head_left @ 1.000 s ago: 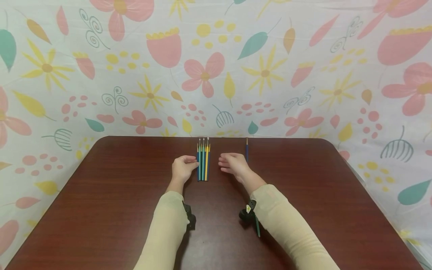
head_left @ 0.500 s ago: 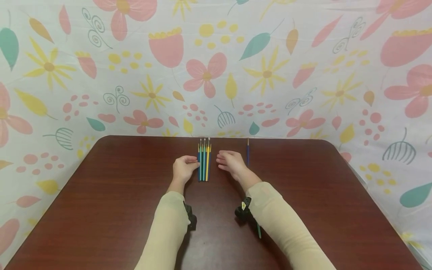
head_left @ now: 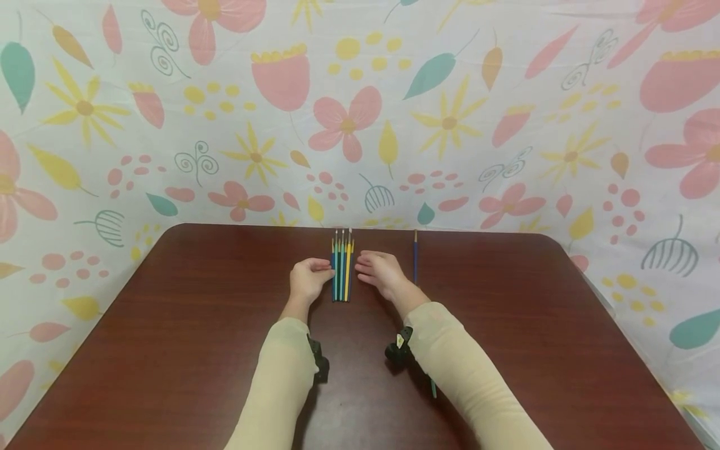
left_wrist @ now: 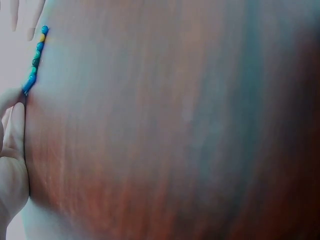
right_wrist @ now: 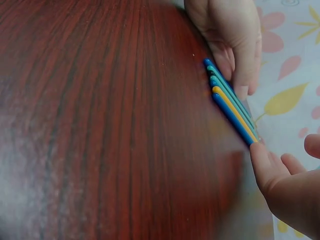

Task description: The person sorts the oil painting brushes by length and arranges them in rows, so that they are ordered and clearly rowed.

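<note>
Several paintbrushes (head_left: pixel 342 273) with blue, teal and yellow handles lie side by side near the table's far edge, bristles pointing away. My left hand (head_left: pixel 308 280) rests along the left side of this row, its thumb and fingertips at the outermost blue handle. On the other side is my right hand (head_left: pixel 382 274), fingers extended towards the row and slightly apart from it in the head view. The right wrist view shows the yellow brush (right_wrist: pixel 235 111) beside a blue one, with a right fingertip near their far ends. The left wrist view catches only the handle ends (left_wrist: pixel 36 60).
A single blue paintbrush (head_left: pixel 415 256) lies to the right, beyond my right hand. The end of a green handle (head_left: pixel 434 389) sticks out from under the right forearm. The dark wooden table (head_left: pixel 185 312) meets a flowered cloth (head_left: pixel 349 125) at its far edge.
My right hand has moved left, closer to the row of paintbrushes. The left hand has stayed at the row's left side, and the camera has shifted slightly.
</note>
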Action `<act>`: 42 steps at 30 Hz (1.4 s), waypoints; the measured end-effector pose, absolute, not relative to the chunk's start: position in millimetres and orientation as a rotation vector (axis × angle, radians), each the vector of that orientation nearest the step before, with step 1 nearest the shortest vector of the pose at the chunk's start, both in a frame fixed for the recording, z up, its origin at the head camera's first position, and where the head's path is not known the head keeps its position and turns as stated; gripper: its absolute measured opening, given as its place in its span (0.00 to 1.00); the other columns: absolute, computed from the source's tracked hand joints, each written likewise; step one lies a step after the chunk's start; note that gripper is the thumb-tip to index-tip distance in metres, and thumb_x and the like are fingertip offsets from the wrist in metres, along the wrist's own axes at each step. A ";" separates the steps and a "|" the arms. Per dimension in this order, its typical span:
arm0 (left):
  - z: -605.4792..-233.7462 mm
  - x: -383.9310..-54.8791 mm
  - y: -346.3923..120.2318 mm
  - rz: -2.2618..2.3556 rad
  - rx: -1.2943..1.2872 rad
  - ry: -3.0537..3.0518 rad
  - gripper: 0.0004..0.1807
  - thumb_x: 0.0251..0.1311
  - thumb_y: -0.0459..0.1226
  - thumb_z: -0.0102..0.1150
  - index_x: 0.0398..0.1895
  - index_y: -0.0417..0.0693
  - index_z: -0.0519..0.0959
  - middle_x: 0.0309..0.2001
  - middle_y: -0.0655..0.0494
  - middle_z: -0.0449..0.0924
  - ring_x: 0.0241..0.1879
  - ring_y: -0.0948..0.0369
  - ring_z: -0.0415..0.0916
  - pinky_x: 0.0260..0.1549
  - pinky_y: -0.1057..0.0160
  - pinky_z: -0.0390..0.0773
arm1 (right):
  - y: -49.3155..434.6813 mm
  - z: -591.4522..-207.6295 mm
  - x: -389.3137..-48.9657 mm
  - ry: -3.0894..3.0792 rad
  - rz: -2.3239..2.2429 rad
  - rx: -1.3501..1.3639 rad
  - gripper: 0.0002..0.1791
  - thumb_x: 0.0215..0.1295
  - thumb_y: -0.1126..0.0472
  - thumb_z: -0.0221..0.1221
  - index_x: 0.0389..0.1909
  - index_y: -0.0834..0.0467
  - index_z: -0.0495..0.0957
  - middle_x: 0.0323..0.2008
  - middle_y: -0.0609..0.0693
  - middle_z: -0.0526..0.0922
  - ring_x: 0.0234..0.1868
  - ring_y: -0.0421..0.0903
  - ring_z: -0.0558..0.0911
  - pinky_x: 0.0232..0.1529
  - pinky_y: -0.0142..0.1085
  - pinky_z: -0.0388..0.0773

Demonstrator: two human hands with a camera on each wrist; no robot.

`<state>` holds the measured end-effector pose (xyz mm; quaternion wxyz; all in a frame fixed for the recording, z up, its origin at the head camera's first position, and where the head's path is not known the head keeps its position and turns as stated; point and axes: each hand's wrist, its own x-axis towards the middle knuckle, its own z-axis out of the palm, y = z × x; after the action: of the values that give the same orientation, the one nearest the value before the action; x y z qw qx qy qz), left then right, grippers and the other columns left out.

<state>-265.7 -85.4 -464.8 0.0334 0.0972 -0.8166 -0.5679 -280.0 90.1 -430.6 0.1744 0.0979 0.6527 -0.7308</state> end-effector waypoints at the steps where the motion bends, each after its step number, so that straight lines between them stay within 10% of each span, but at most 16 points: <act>1: -464.9 -265.8 -85.3 -1.750 0.301 -2.512 0.12 0.53 0.38 0.68 0.41 0.44 0.83 0.42 0.50 0.85 0.44 0.55 0.82 0.48 0.55 0.79 | 89.8 -430.9 -279.9 1.847 -2.072 0.274 0.23 0.72 0.60 0.47 0.65 0.63 0.63 0.63 0.60 0.71 0.62 0.53 0.74 0.59 0.44 0.73; 42: -465.0 -266.4 -86.3 -1.727 0.265 -2.531 0.13 0.53 0.38 0.67 0.41 0.44 0.83 0.42 0.50 0.85 0.45 0.56 0.82 0.49 0.56 0.78 | 70.1 -434.5 -289.0 2.019 -2.011 0.411 0.23 0.63 0.68 0.55 0.61 0.67 0.69 0.55 0.64 0.78 0.56 0.54 0.79 0.51 0.41 0.79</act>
<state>-266.4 -86.3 -465.0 0.0330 0.0863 -0.8226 -0.5611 -289.0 70.1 -434.5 0.1308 0.1417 0.6952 -0.6924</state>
